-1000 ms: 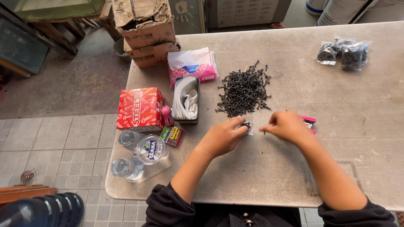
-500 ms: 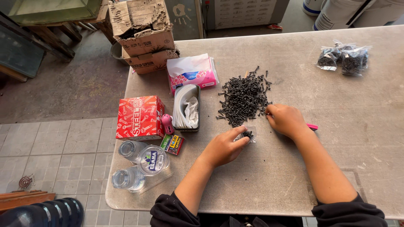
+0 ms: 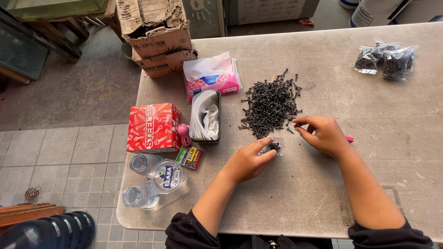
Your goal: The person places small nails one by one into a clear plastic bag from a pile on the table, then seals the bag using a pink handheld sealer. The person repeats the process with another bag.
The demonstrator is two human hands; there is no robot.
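A grey bench (image 3: pixel 286 203) stands over a tiled floor (image 3: pixel 60 161). Just near of the screw pile (image 3: pixel 270 107), the left hand (image 3: pixel 247 161) pinches a small clear bag (image 3: pixel 273 146) of screws, fingers (image 3: pixel 264 143) closed on it. The right hand (image 3: pixel 323 133), at the pile's near right edge, nips a single screw (image 3: pixel 294 124) between its fingertips. Left of the pile sits a red box (image 3: pixel 152 127); far right, filled bags (image 3: pixel 385 59).

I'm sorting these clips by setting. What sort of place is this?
Probably a small hardware workshop or packing spot: a bare table with a screw pile, filled bags, and worn cartons on a concrete floor.
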